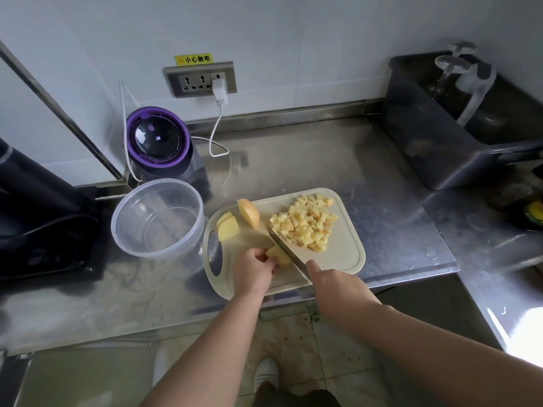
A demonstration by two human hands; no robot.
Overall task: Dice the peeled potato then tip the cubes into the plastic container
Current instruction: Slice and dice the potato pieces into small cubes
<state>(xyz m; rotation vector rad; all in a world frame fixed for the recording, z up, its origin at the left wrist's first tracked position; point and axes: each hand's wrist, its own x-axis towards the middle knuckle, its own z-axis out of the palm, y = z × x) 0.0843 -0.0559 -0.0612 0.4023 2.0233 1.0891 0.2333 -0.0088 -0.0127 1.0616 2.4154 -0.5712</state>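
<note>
Fingers [266,259] of the left hand [254,268] are curling over a small potato piece [281,256] and pinning it to the near-left part of the cutting board [348,255]. The right hand [333,279] is gripping the knife [286,248]. Its fingers are wrapping a handle that is hidden beneath them, with one digit reaching forward toward the blade. The blade is crossing the board's middle diagonally and touching the held piece on its right side.

The heap of cubes [305,223] is sitting on the board's far-right part, just beside the blade. A flat-cut wedge [227,226] and a rounded piece [249,212] are lying at the board's far-left corner. The plastic container [132,230] is standing just beside the board's left edge, with no potato in it.

Likely hazards: the left fingertips are sitting very near the blade, so a slip of the small, probably wet piece could bring the edge onto them. Cubes at the heap's rim are lying close to the board's far edge, so a sideways sweep of the knife could push some onto the counter.

Count: two hands, one knife, one board, one container, three undiced pieces (one held, two waiting) and one heap of cubes, too many to count singly.
</note>
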